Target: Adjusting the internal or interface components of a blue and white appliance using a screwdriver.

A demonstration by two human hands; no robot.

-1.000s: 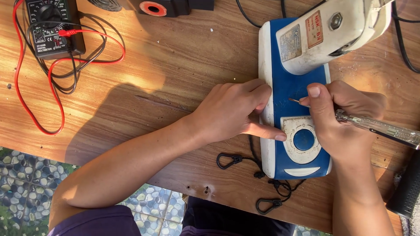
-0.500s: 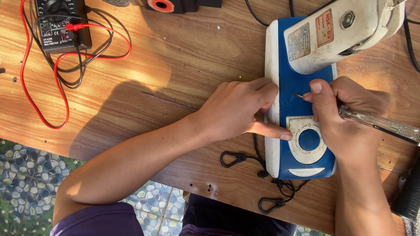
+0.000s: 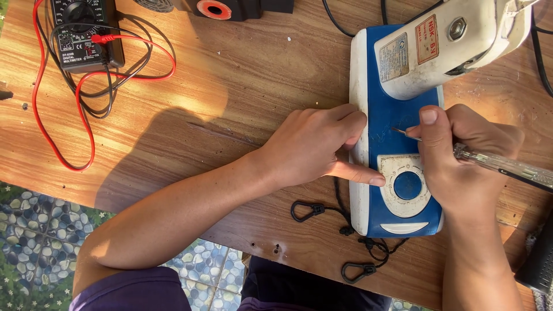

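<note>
A blue and white appliance base (image 3: 397,132) lies on the wooden table (image 3: 230,103), with a white motor housing (image 3: 449,46) over its far end and a round blue dial (image 3: 408,185) near me. My left hand (image 3: 317,144) rests against the base's left edge, its thumb touching the white dial plate. My right hand (image 3: 461,155) grips a screwdriver (image 3: 501,164) with a clear handle; the metal tip touches the blue surface just above the dial.
A black multimeter (image 3: 86,31) with red and black leads (image 3: 75,98) sits at the far left. A black device with an orange ring (image 3: 214,8) is at the top. Black cords with clips (image 3: 311,210) lie by the near table edge. Pebble floor below.
The view shifted slightly; both hands stay on the blue base with the screwdriver tip at almost the same spot above the dial.
</note>
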